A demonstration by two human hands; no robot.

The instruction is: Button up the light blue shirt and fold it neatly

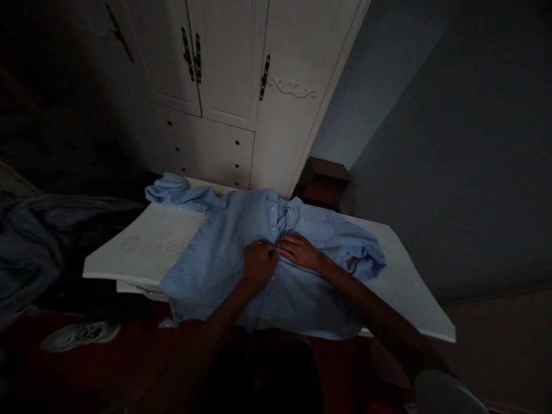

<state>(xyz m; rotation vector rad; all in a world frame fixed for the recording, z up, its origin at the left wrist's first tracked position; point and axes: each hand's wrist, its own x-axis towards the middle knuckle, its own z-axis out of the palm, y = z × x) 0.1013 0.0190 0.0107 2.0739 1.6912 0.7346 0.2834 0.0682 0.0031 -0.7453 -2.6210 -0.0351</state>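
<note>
A light blue button-up shirt [224,247] lies spread on a white table [150,236], its collar toward the far edge and its hem hanging over the near edge. Along the front placket, my left hand [260,263] has its fingers closed on the fabric. Right beside it, my right hand [299,251] pinches the same placket from the other side. A small dark bit shows between the fingertips; I cannot make out what it is. Below the hands the placket lies closed, while near the collar it is partly apart.
Behind the table stands a white wardrobe [228,63] with dark handles and drawers. A brown box-like piece [330,175] sits by the wall [452,172]. Dark clothing [43,241] is heaped at the left, and a light shoe [81,334] rests on the red floor [142,356].
</note>
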